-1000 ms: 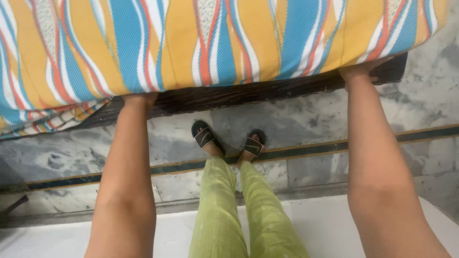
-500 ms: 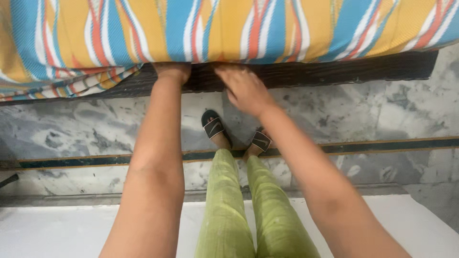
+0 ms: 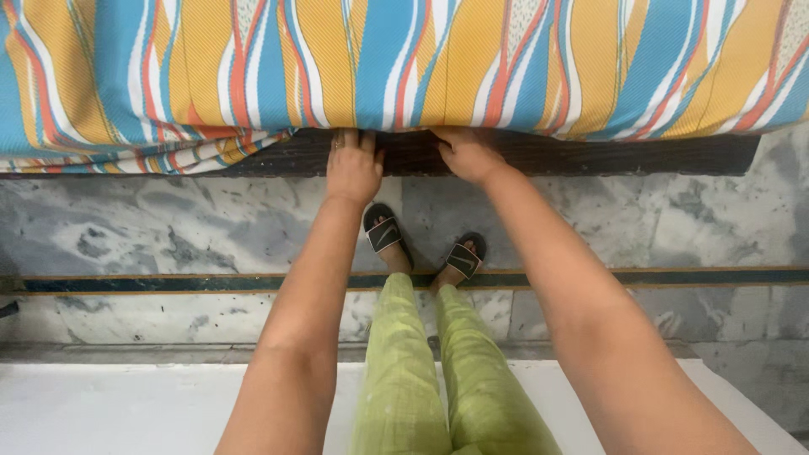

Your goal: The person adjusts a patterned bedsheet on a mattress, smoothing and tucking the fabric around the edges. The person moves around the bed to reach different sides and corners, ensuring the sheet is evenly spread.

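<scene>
Right hand (image 3: pixel 468 155) shifted under striped mattress (image 3: pixel 404 63).

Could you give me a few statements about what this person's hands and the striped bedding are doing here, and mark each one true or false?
1. Both hands reach under the edge of the wavy blue, yellow and orange striped sheet. True.
2. The left hand and right hand are far apart. False: they lie close together.
3. The person wears black slide sandals. True.
4. The floor is wooden planks. False: it is grey marbled stone.
5. The trousers are red. False: light green trousers.
</scene>
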